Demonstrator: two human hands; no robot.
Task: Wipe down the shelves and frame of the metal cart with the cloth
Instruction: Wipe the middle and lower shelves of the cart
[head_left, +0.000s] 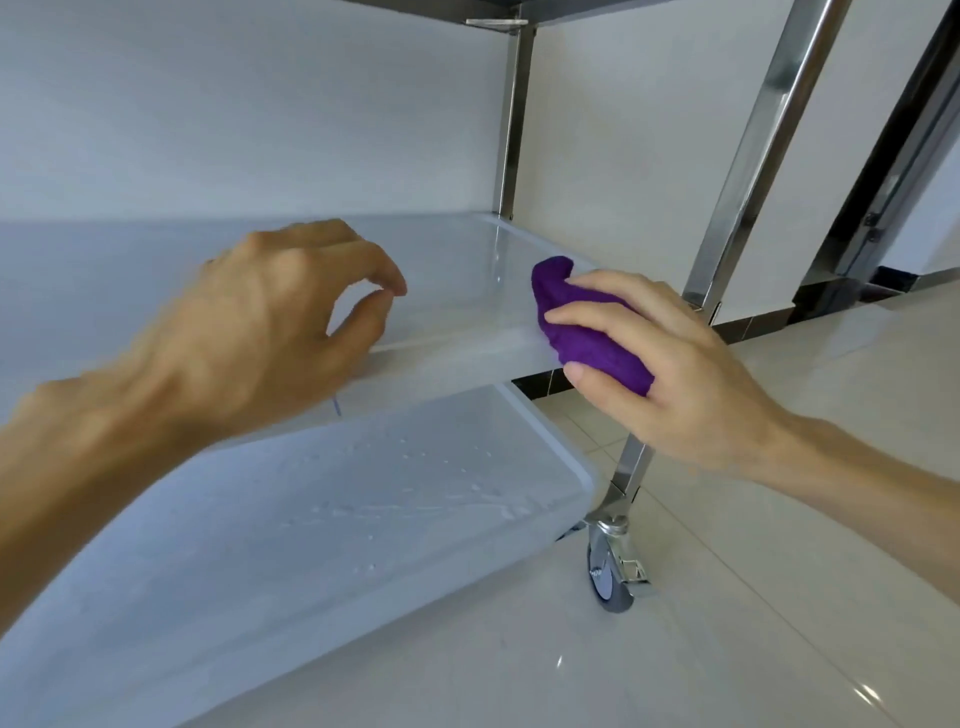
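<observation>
Wiping the middle shelf's front right corner.
My right hand (670, 374) grips the bunched cloth (587, 332) against the middle shelf (457, 343) edge; my left hand (270, 322) hovers, fingers loosely curled, holding nothing.

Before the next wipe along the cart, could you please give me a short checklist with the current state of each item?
1. Cloth gripped by right hand: ok.
2. Cloth on the middle shelf edge: ok.
3. Left hand clear of the cloth's path: ok, it holds nothing, thumb and forefinger nearly touching above the shelf.
4. Lower shelf dry: not ok, droplets show.
5. Caster locked: cannot tell.
</observation>
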